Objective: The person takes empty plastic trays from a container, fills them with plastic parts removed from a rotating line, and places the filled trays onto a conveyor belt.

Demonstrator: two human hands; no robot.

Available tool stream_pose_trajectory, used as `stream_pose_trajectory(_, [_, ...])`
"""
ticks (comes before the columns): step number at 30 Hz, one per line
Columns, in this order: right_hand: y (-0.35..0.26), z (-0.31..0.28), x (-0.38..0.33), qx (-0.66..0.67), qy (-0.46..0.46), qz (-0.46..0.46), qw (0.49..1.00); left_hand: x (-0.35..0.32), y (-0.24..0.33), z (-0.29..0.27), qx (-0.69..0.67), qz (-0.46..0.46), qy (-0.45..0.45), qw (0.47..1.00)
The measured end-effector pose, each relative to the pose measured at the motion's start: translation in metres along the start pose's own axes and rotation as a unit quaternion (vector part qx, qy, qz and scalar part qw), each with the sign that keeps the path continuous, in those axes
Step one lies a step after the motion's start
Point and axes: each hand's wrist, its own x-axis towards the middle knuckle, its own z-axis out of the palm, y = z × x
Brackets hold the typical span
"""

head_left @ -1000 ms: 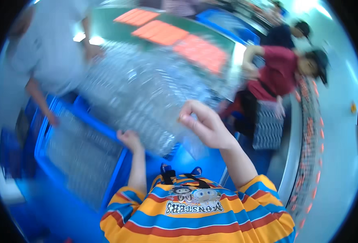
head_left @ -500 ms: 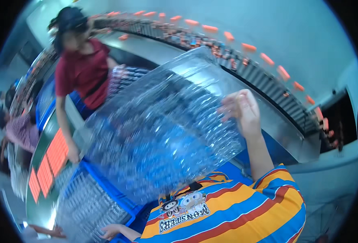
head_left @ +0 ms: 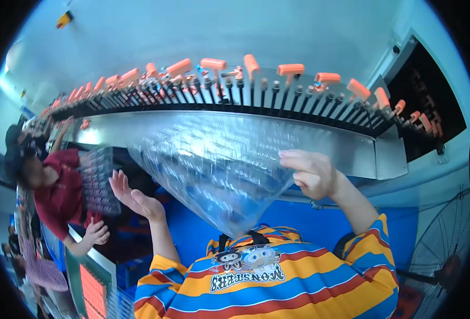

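A clear plastic tray [head_left: 213, 165] with moulded pockets hangs tilted in front of my chest. Its near corner reaches my striped shirt, and its far part lies over a metal ledge [head_left: 346, 139]. At the tray's right edge is my right hand [head_left: 315, 174], some fingers curled at the rim and one stretched over it; the grip is partly hidden. My left hand [head_left: 139, 199] is raised left of the tray with its fingers spread, holding nothing. Whether the far edge rests on the ledge I cannot tell.
Beyond the ledge runs a curved row of black spindles [head_left: 240, 93], several topped with orange oblong pieces [head_left: 290, 69]. A co-worker in a dark red shirt [head_left: 59, 186] stands left, by another clear tray [head_left: 99, 181]. Lower left lie orange pieces [head_left: 93, 290]; a large fan [head_left: 450, 271] stands right.
My view has turned toward the spindle row. The clear tray now lies over the ledge, and my left hand has risen from beside the blue crate to the tray's left.
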Motion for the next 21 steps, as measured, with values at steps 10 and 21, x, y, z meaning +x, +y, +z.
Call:
stream_pose_trajectory(10, [0.054,-0.040,-0.216,-0.089,-0.356,0.385,0.847,-0.093,-0.014,0.214,0.002,0.205,-0.633,0.746])
stream_pose_trajectory(21, [0.081,-0.055,-0.298,-0.216,-0.210,0.579,0.758,-0.212,0.084,0.307,0.040,0.263,-0.671,0.692])
